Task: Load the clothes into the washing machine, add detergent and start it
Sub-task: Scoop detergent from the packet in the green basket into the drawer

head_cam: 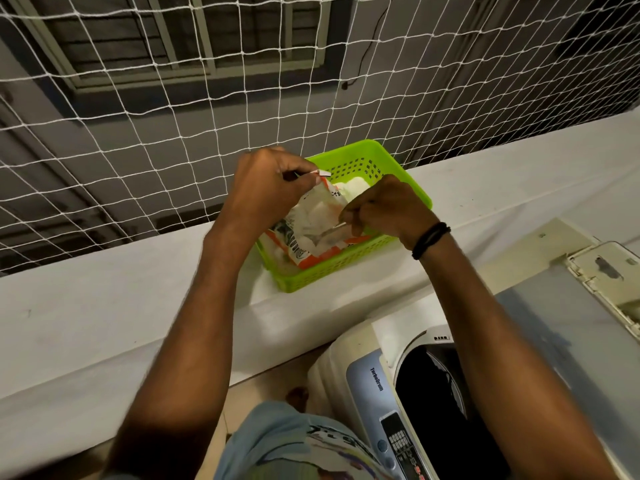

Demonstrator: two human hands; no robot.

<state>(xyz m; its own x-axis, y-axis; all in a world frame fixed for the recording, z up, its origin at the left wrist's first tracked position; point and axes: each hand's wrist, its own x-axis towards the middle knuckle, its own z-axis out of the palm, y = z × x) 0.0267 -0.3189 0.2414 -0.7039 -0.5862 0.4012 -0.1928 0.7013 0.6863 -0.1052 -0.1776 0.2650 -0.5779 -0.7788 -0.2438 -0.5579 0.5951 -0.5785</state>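
A green basket (363, 168) is placed on a white ledge (104, 323), a little toward 1 o'clock from the middle of the view. Inside it, a white and orange detergent packet (311, 216) is held tilted, with its upper edge raised toward 12 o'clock and its lower end resting in the basket at 7 o'clock.

The upper edge of the packet is pinched by the left hand (266, 188) between the thumb and the curled fingers, at 11 o'clock of the basket. The right hand (384, 209) is seen at 3 o'clock of the packet, with its fingers curled and pressed together on a thin pale thing at the packet's mouth. It cannot be told for sure what this thing is. A black band (431, 239) is worn on the right wrist.

The washing machine (363, 375) is found at 5 o'clock from the basket, below the ledge. Its lid (554, 323) is raised at 3 o'clock of the dark drum opening (433, 410), and the inside is too dark for any clothes to be made out. A control panel (398, 445) with small buttons is seen at 7 o'clock of the opening.

A white net (173, 116) is stretched behind the ledge, at 12 o'clock.
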